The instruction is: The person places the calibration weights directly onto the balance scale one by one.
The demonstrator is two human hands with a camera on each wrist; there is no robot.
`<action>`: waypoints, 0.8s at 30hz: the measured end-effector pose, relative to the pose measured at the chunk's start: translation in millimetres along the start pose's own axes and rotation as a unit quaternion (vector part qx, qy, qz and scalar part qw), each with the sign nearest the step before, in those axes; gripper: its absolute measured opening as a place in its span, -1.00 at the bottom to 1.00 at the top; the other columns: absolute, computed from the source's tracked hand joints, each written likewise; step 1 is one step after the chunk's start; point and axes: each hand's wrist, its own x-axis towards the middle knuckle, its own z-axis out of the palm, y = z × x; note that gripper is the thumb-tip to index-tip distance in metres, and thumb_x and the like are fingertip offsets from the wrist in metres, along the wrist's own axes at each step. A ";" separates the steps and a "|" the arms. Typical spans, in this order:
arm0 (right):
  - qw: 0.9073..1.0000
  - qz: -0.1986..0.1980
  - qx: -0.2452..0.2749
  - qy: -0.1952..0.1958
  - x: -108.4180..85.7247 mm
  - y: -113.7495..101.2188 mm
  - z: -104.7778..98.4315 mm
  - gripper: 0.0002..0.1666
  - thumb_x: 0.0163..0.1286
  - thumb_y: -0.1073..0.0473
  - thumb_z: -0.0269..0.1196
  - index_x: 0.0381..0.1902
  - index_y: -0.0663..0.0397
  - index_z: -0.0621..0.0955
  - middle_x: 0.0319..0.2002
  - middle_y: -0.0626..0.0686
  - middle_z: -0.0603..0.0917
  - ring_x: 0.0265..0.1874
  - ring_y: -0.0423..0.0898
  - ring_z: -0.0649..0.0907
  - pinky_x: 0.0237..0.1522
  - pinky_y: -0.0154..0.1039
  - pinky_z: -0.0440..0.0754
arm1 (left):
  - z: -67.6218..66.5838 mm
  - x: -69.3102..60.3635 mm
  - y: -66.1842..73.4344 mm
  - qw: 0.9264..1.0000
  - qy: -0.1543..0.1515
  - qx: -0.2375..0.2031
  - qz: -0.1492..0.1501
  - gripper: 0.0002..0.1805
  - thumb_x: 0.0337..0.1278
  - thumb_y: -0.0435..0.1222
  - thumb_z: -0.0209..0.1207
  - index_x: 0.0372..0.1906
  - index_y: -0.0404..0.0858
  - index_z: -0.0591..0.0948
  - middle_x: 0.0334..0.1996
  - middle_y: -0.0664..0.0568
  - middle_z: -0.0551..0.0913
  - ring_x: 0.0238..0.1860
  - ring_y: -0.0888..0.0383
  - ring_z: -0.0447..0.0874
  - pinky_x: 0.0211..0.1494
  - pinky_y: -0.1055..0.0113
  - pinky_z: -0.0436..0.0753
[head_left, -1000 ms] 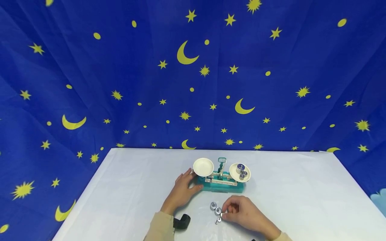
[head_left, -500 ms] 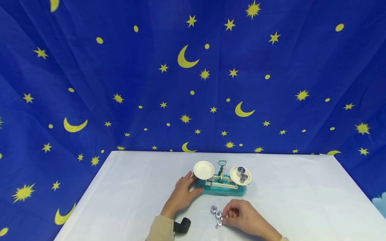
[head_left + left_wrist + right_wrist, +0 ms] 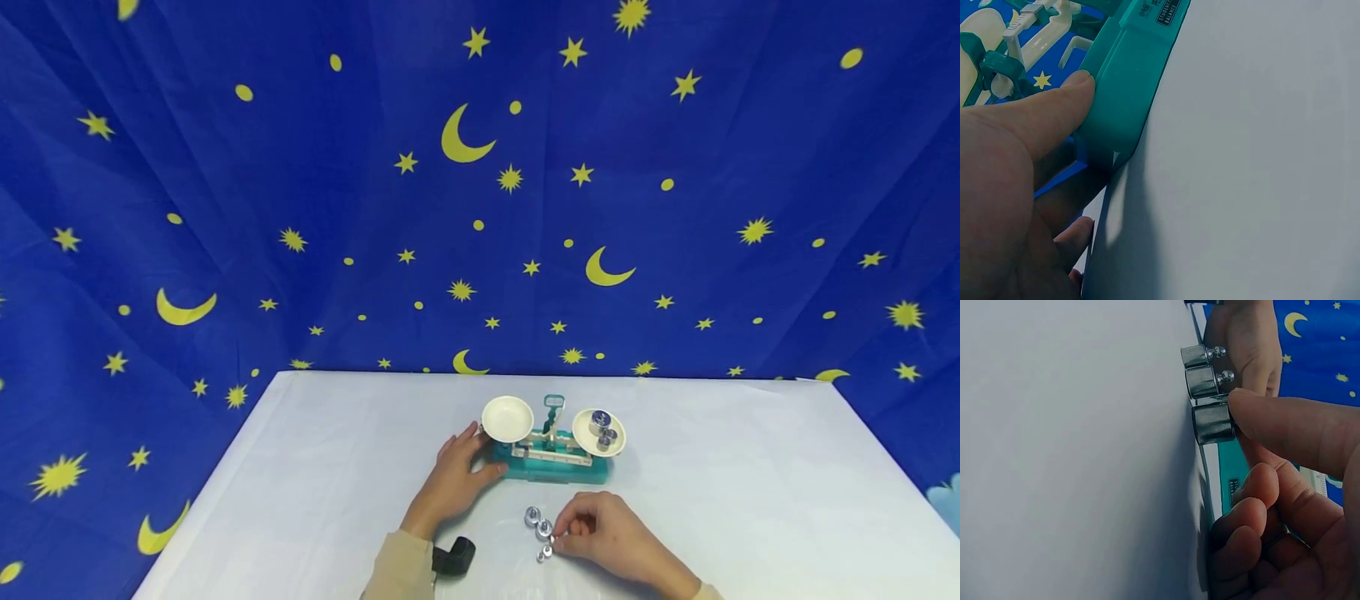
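A teal toy balance scale [image 3: 558,472] stands on the table, with its white left pan [image 3: 507,418] bare. In its right pan [image 3: 582,431] sit a large silver weight [image 3: 600,419] and two smaller ones. My left hand [image 3: 450,483] holds the left end of the base, the thumb [image 3: 1063,103] on the teal plastic. Just in front of the scale, my right hand [image 3: 611,537] pinches the knob of a small metal weight [image 3: 1213,424] between thumb and forefinger; the fingers hide its knob. Beside it on the table are several other knobbed weights [image 3: 543,529].
A white cloth covers the table [image 3: 750,483]. Behind it hangs a blue curtain [image 3: 337,183] with yellow moons and stars. A black device [image 3: 453,557] is at my left wrist.
My head view has shifted slightly up and down. Both hands, the scale and the weights stay nearly in place.
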 end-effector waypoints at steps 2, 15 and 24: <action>1.000 -0.003 -0.002 0.001 0.1 0.6 -0.4 -0.88 0.14 0.16 0.50 -0.38 0.03 0.74 -0.52 -0.17 0.53 -0.51 -0.34 0.49 -0.50 -0.44 0.45 | -0.8 -0.4 1.3 1.000 -0.001 -0.001 -0.001 -0.29 0.27 -0.03 0.28 0.37 -0.38 0.46 0.40 -0.26 0.41 0.52 -0.23 0.15 0.57 -0.22 -0.06; 1.000 0.017 -0.001 0.001 0.5 0.1 -2.1 -0.86 0.14 0.12 0.51 -0.36 -0.01 0.74 -0.51 -0.12 0.54 -0.51 -0.29 0.49 -0.50 -0.40 0.44 | -0.9 -0.7 1.9 1.000 -0.003 -0.004 -0.001 -0.30 0.28 -0.05 0.28 0.36 -0.40 0.46 0.40 -0.28 0.40 0.52 -0.22 0.13 0.58 -0.20 -0.08; 1.000 0.016 -0.006 0.006 -0.8 -1.1 -5.1 -0.85 0.15 0.10 0.50 -0.36 -0.01 0.75 -0.52 -0.14 0.55 -0.51 -0.29 0.50 -0.51 -0.42 0.45 | -0.7 -0.7 1.2 1.000 -0.005 -0.003 -0.005 -0.30 0.29 -0.05 0.27 0.38 -0.38 0.45 0.41 -0.25 0.39 0.53 -0.21 0.13 0.58 -0.19 -0.08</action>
